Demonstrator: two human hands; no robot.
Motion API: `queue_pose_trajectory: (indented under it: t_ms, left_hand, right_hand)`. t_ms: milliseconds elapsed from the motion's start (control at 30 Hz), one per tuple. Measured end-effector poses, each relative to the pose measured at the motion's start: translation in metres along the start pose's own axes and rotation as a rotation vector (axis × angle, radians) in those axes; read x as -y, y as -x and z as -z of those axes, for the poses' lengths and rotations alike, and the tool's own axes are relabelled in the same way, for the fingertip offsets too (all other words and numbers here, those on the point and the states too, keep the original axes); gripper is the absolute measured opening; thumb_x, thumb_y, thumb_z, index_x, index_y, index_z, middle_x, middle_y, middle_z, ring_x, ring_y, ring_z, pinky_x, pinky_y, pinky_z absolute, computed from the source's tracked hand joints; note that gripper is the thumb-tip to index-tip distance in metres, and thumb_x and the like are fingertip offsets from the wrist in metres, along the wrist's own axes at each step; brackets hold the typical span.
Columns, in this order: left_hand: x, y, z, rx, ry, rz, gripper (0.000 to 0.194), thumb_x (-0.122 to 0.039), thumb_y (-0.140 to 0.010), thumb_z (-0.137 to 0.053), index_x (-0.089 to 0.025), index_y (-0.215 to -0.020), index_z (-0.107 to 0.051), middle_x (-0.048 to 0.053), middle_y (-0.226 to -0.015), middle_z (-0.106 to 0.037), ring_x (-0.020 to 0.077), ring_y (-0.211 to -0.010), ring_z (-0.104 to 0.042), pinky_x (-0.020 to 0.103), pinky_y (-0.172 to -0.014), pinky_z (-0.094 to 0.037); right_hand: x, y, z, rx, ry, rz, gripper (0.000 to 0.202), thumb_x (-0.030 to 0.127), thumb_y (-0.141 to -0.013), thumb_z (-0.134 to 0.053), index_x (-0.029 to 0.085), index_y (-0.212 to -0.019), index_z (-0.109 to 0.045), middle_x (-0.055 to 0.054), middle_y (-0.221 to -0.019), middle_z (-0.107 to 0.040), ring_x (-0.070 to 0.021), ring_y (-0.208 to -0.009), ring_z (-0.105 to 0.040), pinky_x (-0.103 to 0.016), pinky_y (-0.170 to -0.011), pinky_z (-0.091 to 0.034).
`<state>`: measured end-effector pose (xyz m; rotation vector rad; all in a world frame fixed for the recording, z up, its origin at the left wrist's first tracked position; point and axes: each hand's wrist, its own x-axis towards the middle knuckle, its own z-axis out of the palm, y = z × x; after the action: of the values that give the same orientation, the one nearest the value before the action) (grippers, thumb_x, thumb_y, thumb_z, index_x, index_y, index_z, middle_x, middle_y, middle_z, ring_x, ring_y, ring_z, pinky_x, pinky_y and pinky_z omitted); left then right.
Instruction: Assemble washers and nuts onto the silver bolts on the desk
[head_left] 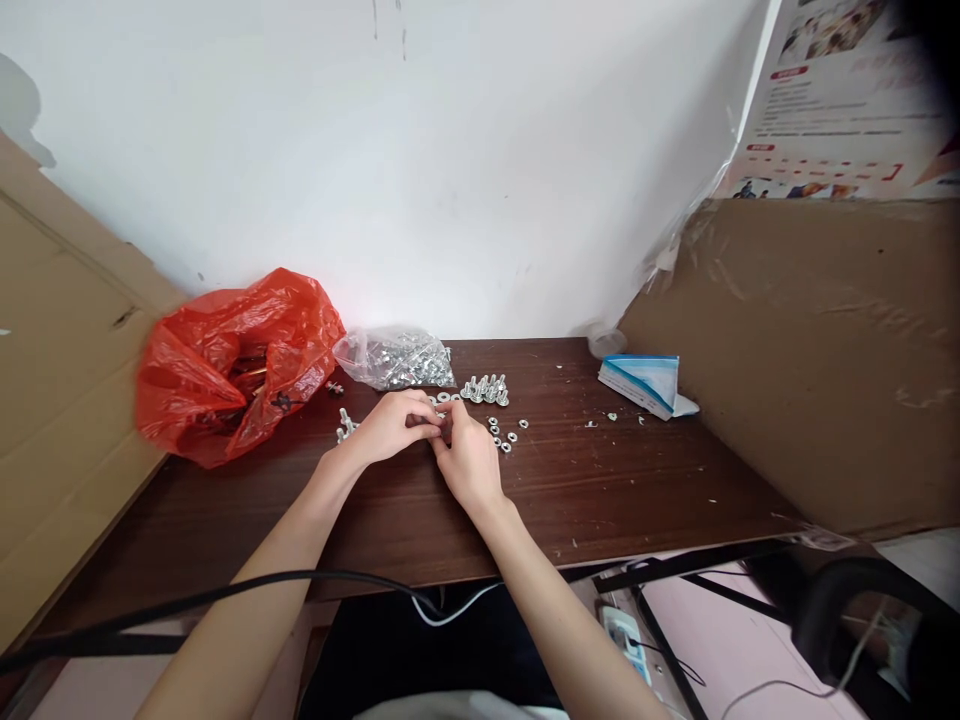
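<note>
My left hand (396,424) and my right hand (470,452) meet above the middle of the dark wooden table (405,520). Fingertips of both are pinched together; whatever they hold is too small and hidden to name. Behind the fingers lie flat washers (443,398), partly covered. Several bolts (484,389) stand in a group just beyond my right hand. To its right, hex nuts (512,437) are scattered on the wood. A few more bolts (345,425) stand left of my left hand, partly hidden by it.
A clear bag of metal hardware (409,360) lies by the wall, beside an open red plastic bag (240,370). A blue and white packet (645,384) rests at the right. Cardboard (810,370) borders the table; a black cable (300,575) crosses the front.
</note>
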<state>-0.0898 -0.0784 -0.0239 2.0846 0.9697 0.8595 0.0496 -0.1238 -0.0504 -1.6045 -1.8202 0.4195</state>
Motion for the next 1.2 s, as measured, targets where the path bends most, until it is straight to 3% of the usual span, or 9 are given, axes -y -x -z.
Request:
queue_pose_trajectory:
  t_ms: [267,533,767,1000,1200]
  left_hand:
    - [0.0084,0.0023,0.0010,-0.003,0.121,0.071,0.012,-0.024,-0.066,-0.073,-0.021,-0.078,-0.075,0.006,-0.076,-0.067,0.0189,-0.070,-0.058,0.029,-0.065,-0.046]
    - [0.0022,0.0029,0.0004,0.012,-0.017,0.019,0.011,-0.018,-0.070,-0.065,-0.019,-0.077,-0.073,0.003,-0.079,-0.056,0.0111,-0.061,-0.048,0.023,-0.055,-0.038]
    - [0.0055,0.0023,0.0024,0.015,-0.016,-0.015,0.014,-0.015,-0.075,-0.057,-0.017,-0.077,-0.071,0.006,-0.090,-0.058,0.0134,-0.071,-0.053,0.024,-0.058,-0.040]
    - [0.0024,0.0041,-0.0022,0.026,-0.036,0.115,0.020,-0.026,-0.074,-0.067,-0.016,-0.091,-0.061,-0.002,-0.073,-0.054,0.0114,-0.066,-0.050,0.024,-0.060,-0.041]
    - [0.0024,0.0045,-0.0016,0.057,-0.041,0.114,0.014,-0.019,-0.076,-0.060,-0.016,-0.089,-0.059,0.001,-0.080,-0.060,0.0120,-0.070,-0.053,0.025,-0.063,-0.043]
  right_hand:
    - [-0.0013,0.0004,0.0002,0.004,-0.023,-0.017,0.025,0.016,-0.083,-0.058,0.021,-0.106,-0.053,-0.005,-0.088,-0.068,-0.0207,-0.074,-0.064,-0.028,-0.064,-0.043]
    - [0.0003,0.0004,0.0024,0.019,-0.001,-0.023,0.025,0.013,-0.082,-0.057,0.021,-0.106,-0.053,-0.005,-0.089,-0.068,-0.0217,-0.076,-0.064,-0.028,-0.064,-0.041]
    - [0.0001,-0.0001,0.0026,0.024,0.009,-0.024,0.025,0.015,-0.082,-0.056,0.019,-0.107,-0.054,-0.007,-0.091,-0.068,-0.0216,-0.077,-0.064,-0.028,-0.065,-0.042]
    - [0.0000,-0.0007,0.0019,0.030,0.033,-0.053,0.030,0.015,-0.083,-0.054,0.019,-0.112,-0.052,-0.007,-0.096,-0.068,-0.0219,-0.082,-0.064,-0.028,-0.067,-0.042]
    - [0.0004,-0.0005,0.0029,0.039,0.003,-0.062,0.031,0.015,-0.082,-0.056,0.019,-0.112,-0.051,-0.006,-0.094,-0.068,-0.0202,-0.080,-0.064,-0.026,-0.067,-0.042]
